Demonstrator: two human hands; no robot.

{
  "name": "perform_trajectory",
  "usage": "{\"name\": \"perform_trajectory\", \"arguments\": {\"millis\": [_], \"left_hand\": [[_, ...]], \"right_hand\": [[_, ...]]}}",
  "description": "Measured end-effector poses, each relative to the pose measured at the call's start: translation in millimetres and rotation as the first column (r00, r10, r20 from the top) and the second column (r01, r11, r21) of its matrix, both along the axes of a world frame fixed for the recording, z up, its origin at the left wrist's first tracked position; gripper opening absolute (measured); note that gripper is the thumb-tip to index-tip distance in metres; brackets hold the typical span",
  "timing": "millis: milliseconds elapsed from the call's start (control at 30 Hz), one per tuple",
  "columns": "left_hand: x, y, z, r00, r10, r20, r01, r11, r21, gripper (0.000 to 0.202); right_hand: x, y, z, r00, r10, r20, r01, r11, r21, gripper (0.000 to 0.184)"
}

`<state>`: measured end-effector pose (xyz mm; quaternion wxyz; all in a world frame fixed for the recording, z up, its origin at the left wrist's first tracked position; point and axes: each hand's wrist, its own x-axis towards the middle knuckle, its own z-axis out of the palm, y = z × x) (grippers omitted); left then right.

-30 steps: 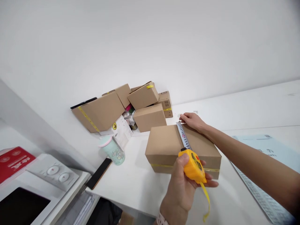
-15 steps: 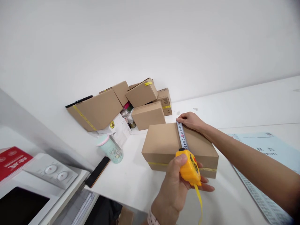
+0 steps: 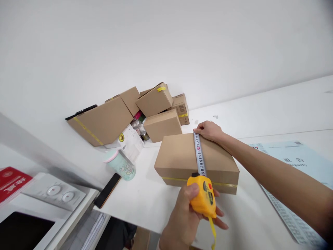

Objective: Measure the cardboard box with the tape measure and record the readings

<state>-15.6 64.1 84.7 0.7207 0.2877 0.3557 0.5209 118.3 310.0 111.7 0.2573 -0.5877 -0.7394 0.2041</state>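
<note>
My left hand (image 3: 186,211) is closed around the yellow case of a tape measure (image 3: 204,196), whose yellow strap hangs below. The silver blade (image 3: 199,154) stretches from the case across the top of a brown cardboard box (image 3: 177,151). At the box's far edge, my right hand (image 3: 209,131) pinches the blade's end against the cardboard. The case sits just off the near edge of the box, which carries a strip of yellow tape (image 3: 223,184) along its front side.
Several cardboard boxes (image 3: 162,125) are piled by the wall. A mint cup (image 3: 121,165) and a black flat object (image 3: 107,190) lie left on the white table (image 3: 140,205). A microwave (image 3: 31,215) is at lower left, and a light-blue printed sheet (image 3: 291,156) at right.
My left hand has drawn the tape measure's case nearer to me and slightly left, so more blade shows over the box. My right hand still holds the far end.
</note>
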Motion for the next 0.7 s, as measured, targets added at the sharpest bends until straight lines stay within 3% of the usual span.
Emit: {"name": "perform_trajectory", "arguments": {"millis": [100, 333, 567, 633, 700], "left_hand": [[-7.9, -5.8, -7.4, 0.999, -0.014, 0.047, 0.014, 1.0, 0.013, 0.055], [-11.8, -4.4, -5.2, 0.996, -0.001, 0.087, -0.001, 1.0, 0.023, 0.051], [-14.3, -6.0, -13.6, 0.999, -0.031, 0.033, 0.029, 0.996, 0.08, 0.053], [-21.4, -15.1, -16.3, 0.996, 0.065, -0.065, -0.053, 0.985, 0.165, 0.057], [-34.8, -26.6, -19.5, 0.942, 0.279, -0.186, -0.216, 0.93, 0.299, 0.067]], "right_hand": [[-0.3, -0.8, 0.6, 1.0, -0.008, 0.012, 0.008, 1.0, -0.001, 0.025], [0.3, -1.6, 0.0, 1.0, -0.014, -0.027, 0.014, 1.0, 0.009, 0.024], [1.2, -6.8, 3.2, 0.967, -0.02, -0.254, 0.043, 0.995, 0.085, 0.029], [10.3, -15.9, 5.1, 0.916, -0.076, -0.394, 0.151, 0.975, 0.163, 0.032], [26.1, -32.6, 1.6, 0.822, -0.149, -0.55, 0.304, 0.931, 0.202, 0.033]]}}
